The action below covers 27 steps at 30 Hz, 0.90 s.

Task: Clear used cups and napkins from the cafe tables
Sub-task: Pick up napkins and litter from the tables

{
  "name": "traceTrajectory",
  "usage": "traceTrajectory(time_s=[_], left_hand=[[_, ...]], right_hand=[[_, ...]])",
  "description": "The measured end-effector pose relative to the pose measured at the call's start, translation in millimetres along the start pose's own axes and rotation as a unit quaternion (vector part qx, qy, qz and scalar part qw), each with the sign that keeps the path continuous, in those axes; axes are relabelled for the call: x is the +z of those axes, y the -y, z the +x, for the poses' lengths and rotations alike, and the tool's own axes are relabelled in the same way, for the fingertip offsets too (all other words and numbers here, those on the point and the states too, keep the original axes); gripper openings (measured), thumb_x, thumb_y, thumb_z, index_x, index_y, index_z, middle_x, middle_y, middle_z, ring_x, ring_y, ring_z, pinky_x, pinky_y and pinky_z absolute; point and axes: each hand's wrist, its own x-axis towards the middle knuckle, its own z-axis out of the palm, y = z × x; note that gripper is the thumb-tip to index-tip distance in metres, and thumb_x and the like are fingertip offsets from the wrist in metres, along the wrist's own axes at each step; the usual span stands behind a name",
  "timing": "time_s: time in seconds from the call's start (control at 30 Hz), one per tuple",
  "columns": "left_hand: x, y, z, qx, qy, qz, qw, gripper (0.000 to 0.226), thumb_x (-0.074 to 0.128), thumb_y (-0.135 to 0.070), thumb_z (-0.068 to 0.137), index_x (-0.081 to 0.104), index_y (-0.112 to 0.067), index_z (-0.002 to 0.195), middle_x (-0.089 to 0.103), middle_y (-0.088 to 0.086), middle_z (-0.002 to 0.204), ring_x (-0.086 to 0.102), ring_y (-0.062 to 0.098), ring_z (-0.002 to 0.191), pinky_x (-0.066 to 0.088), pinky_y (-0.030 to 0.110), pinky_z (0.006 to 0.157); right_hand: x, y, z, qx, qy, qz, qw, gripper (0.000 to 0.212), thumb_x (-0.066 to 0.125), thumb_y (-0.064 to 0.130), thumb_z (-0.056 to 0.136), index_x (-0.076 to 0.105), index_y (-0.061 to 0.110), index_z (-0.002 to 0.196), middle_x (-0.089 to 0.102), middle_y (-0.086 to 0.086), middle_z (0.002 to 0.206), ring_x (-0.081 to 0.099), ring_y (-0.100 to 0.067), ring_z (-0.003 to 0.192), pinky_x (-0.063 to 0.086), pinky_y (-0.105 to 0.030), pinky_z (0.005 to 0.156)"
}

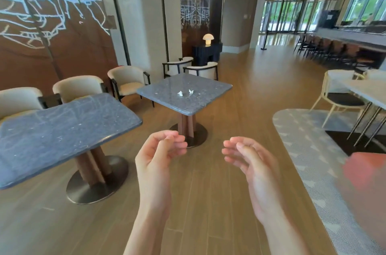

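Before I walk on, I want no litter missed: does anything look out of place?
Yes: two crumpled white napkins lie near the middle of the farther dark table. Both hands, left hand and right hand, hold nothing.

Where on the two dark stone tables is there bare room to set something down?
The near table shows a bare top from edge to edge. On the far table, two crumpled napkins lie near the middle; the strip along its front edge and the corners around them are free. Both the left hand and the right hand hold nothing, over the floor.
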Motion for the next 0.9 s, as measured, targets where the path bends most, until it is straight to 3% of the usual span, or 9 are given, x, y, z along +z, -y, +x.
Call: traceTrajectory(time_s=[0.1, 0.23, 0.37, 0.53, 0.63, 0.73, 0.9], left_hand=[[22, 28, 48, -0.015, 0.022, -0.006, 1.000, 0.029, 0.057, -0.004, 0.099, 0.075, -0.017, 0.081, 0.074, 0.010, 0.085, 0.071, 0.023, 0.082, 0.060, 0.034, 0.078], [49, 81, 122, -0.035, 0.030, 0.008, 0.999, 0.027, 0.057, -0.004, 0.099, 0.074, -0.015, 0.081, 0.074, 0.010, 0.084, 0.071, 0.023, 0.081, 0.057, 0.041, 0.083], [82, 131, 204, -0.034, 0.020, 0.016, 0.999, 0.021, 0.061, -0.012, 0.094, 0.075, -0.018, 0.080, 0.074, 0.009, 0.086, 0.071, 0.022, 0.082, 0.057, 0.039, 0.082], [138, 174, 327, -0.009, 0.008, 0.033, 0.999, 0.030, 0.054, -0.001, 0.098, 0.074, -0.015, 0.081, 0.074, 0.008, 0.083, 0.071, 0.021, 0.082, 0.057, 0.036, 0.081], [168, 190, 393, 0.013, 0.013, 0.032, 0.999, 0.016, 0.061, -0.013, 0.091, 0.075, -0.014, 0.083, 0.075, 0.012, 0.086, 0.072, 0.024, 0.085, 0.059, 0.030, 0.078], [188, 218, 443, -0.003, 0.004, 0.036, 0.999, 0.016, 0.061, -0.021, 0.084, 0.076, -0.019, 0.080, 0.075, 0.014, 0.088, 0.072, 0.025, 0.086, 0.059, 0.027, 0.076], [211, 284, 523, -0.042, -0.001, 0.032, 0.999, 0.015, 0.062, -0.023, 0.083, 0.076, -0.020, 0.079, 0.074, 0.014, 0.084, 0.071, 0.024, 0.083, 0.058, 0.032, 0.077]], right_hand=[[1, -22, 52, 0.007, -0.024, 0.008, 1.000, 0.025, 0.058, 0.005, 0.099, 0.078, 0.014, 0.088, 0.078, -0.012, 0.099, 0.075, -0.027, 0.094, 0.054, -0.037, 0.084], [-1, -61, 138, 0.013, -0.050, 0.010, 0.999, 0.021, 0.055, 0.003, 0.099, 0.075, 0.009, 0.094, 0.078, -0.012, 0.099, 0.075, -0.027, 0.092, 0.055, -0.036, 0.083], [1, -102, 240, 0.014, -0.055, 0.037, 0.998, 0.024, 0.056, 0.004, 0.099, 0.077, 0.012, 0.091, 0.078, -0.013, 0.098, 0.075, -0.027, 0.092, 0.055, -0.036, 0.081], [23, -133, 383, 0.025, -0.014, 0.039, 0.999, 0.016, 0.059, 0.005, 0.097, 0.075, 0.007, 0.095, 0.078, -0.012, 0.095, 0.075, -0.024, 0.088, 0.055, -0.034, 0.079], [36, -141, 458, 0.020, 0.016, 0.045, 0.999, 0.013, 0.064, 0.017, 0.090, 0.076, 0.011, 0.091, 0.078, -0.012, 0.095, 0.075, -0.024, 0.088, 0.058, -0.030, 0.077], [41, -160, 516, 0.037, 0.026, 0.038, 0.998, 0.016, 0.064, 0.021, 0.085, 0.076, 0.013, 0.090, 0.078, -0.012, 0.094, 0.075, -0.024, 0.086, 0.058, -0.028, 0.076], [41, -211, 605, 0.067, 0.016, 0.026, 0.997, 0.010, 0.066, 0.010, 0.093, 0.075, 0.007, 0.091, 0.078, -0.014, 0.093, 0.075, -0.024, 0.085, 0.058, -0.030, 0.076]])
